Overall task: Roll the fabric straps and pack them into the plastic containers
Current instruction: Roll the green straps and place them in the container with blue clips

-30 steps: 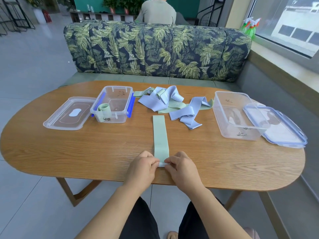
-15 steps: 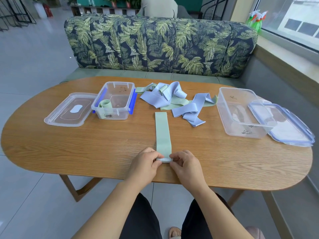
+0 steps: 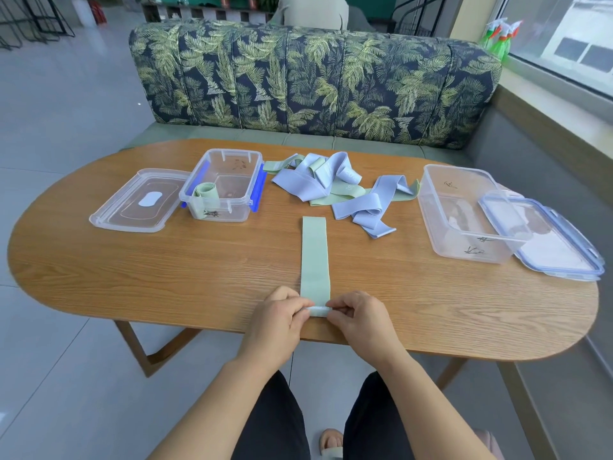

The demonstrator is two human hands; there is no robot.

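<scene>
Green strap: roll started at near end

Left hand and right hand, fingers curled, both pinch the rolled near end of the pale green flat fabric strap. The rest of it lies flat on the oval wooden table. A rolled green strap sits in the small clear plastic container with blue clips

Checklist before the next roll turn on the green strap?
1. Left grip and right grip pinch the green strap at its roll: ok.
2. Strap flat and straight ahead of the roll: ok.
3. Roll edges even: cannot tell, fingers cover them.
4. Left box open, one rolled strap inside, room left: ok.
5. Right box open: ok.
</scene>
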